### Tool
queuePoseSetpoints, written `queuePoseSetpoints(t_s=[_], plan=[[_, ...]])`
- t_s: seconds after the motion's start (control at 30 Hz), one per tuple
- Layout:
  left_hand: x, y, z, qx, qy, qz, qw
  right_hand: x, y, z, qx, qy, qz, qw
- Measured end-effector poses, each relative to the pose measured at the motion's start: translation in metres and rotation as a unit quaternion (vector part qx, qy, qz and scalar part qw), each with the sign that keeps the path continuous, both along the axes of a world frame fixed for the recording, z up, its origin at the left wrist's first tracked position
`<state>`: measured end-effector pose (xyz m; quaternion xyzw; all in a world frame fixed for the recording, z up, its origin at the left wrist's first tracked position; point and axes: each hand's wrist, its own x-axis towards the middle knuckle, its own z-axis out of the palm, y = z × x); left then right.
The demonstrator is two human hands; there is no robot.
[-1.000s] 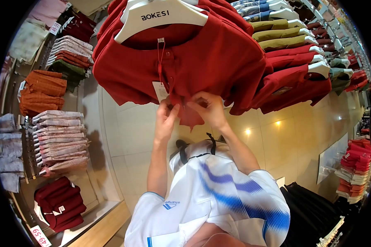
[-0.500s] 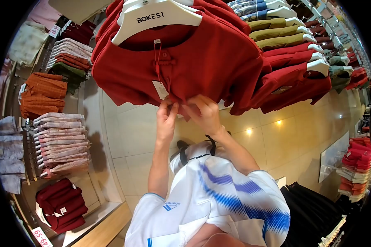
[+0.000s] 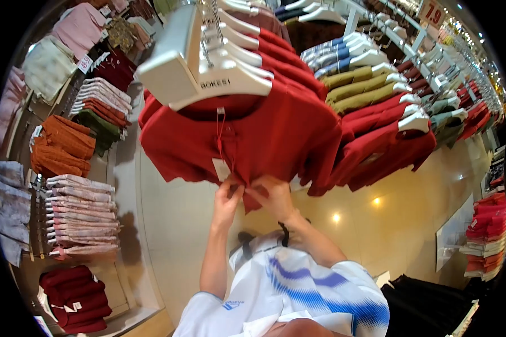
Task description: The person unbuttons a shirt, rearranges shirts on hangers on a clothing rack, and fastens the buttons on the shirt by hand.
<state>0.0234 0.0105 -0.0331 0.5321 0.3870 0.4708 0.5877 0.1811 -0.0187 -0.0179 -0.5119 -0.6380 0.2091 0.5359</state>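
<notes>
A red shirt [image 3: 275,132] hangs in front of me on a white hanger [image 3: 239,84] lettered BOKESI. From its collar a red string runs down to a white paper tag [image 3: 221,168]. My left hand [image 3: 227,197] pinches the shirt's front placket just below the tag. Close beside it, my right hand [image 3: 272,196] grips the same fabric from the other side, thumb and fingers pressed together. Whatever small part lies between the fingertips is hidden. Both forearms reach up from below.
More red shirts hang behind this one, under a white rail end [image 3: 168,73]. Olive garments [image 3: 357,92] hang at the right. Pink patterned clothes [image 3: 83,216] and an orange shirt [image 3: 64,145] line the left rack. Black trousers [image 3: 427,306] hang at lower right, above a tiled floor [image 3: 177,224].
The camera view has tilted up, so the shirt and hands sit lower and the rail end shows. Both hands stay together on the shirt front.
</notes>
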Motion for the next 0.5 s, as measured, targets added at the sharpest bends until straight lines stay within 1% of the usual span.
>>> queuePoseSetpoints(t_s=[0.07,0.13,0.17,0.2,0.23,0.27,0.33,0.37,0.4,0.47,0.5], plan=[[0.0,0.001,0.006,0.007,-0.025,-0.015,1.0,0.002,0.004,-0.001,0.036,-0.002,0.028,0.999],[-0.004,0.002,0.007,0.01,-0.045,-0.027,0.999,0.008,0.009,-0.002,0.065,-0.095,0.02,0.993],[-0.008,0.006,0.002,0.014,-0.047,-0.048,0.998,0.009,0.015,0.003,0.076,-0.1,0.022,0.992],[-0.01,0.007,0.002,0.017,-0.049,-0.07,0.996,0.01,0.016,0.016,0.17,-0.157,0.007,0.973],[-0.012,0.006,0.004,0.0,-0.036,-0.077,0.996,0.012,0.018,0.028,0.262,-0.212,-0.01,0.941],[-0.014,0.008,0.003,0.008,-0.041,-0.077,0.996,0.014,0.019,0.04,0.27,-0.217,-0.009,0.938],[-0.017,0.009,0.005,0.036,0.004,-0.084,0.996,0.018,0.022,0.058,0.285,-0.389,0.062,0.874],[-0.014,0.009,0.006,0.042,-0.024,-0.08,0.996,0.017,0.027,0.058,0.288,-0.418,0.068,0.859],[-0.013,0.011,0.007,0.049,-0.027,-0.081,0.995,0.017,0.031,0.059,0.294,-0.422,0.065,0.855],[-0.014,0.015,0.011,0.192,0.07,-0.059,0.977,0.016,0.035,0.06,0.268,-0.417,0.081,0.865],[-0.014,0.016,0.012,0.197,0.069,-0.058,0.976,0.017,0.038,0.06,0.272,-0.419,0.08,0.863]])
